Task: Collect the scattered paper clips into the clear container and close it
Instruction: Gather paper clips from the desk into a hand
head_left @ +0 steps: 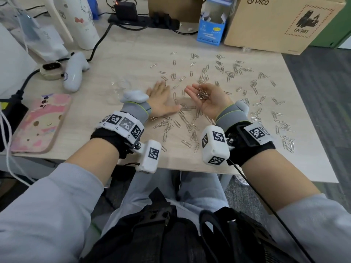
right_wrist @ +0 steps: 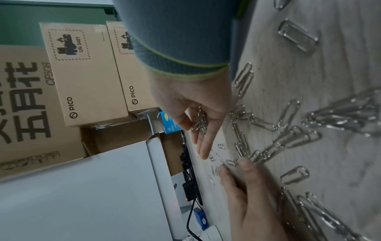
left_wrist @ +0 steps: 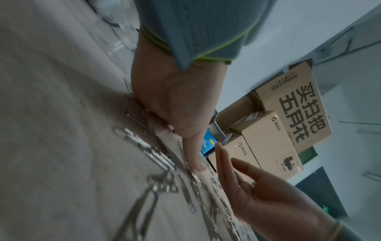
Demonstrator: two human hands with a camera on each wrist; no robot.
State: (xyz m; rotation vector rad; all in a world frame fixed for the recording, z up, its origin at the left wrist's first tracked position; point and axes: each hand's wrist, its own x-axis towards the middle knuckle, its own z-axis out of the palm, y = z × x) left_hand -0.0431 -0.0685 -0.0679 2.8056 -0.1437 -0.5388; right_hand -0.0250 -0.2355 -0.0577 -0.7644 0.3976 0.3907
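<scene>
- Lying scattered across the pale wood-grain bench point(head_left: 133, 50), the thin silver wire paper clips point(head_left: 230, 73) spread ahead of, between and to the right of both hands; a denser drift sits between the wrists.
- The clear plastic container point(head_left: 121, 86) stands on the bench just left of and beyond the left hand point(head_left: 160, 100), partly hidden by the grey wrist cuff; whether its lid is on cannot be told.
- The left hand lies palm down, fingers straight and spread flat on the bench, thumb tip touching clips.
- The right hand point(head_left: 209, 99) is turned palm up, fingers loosely cupped and not closed, carrying a small heap of clips point(head_left: 202, 94) in the palm.
- The two hands sit near each other but apart.
- Both wrists wear black straps with white marker-printed blocks.
- A pink cartoon phone case point(head_left: 39, 122) lies at the left edge; a blue carton point(head_left: 210, 33) and a brown cardboard box point(head_left: 266, 25) stand at the back.
</scene>
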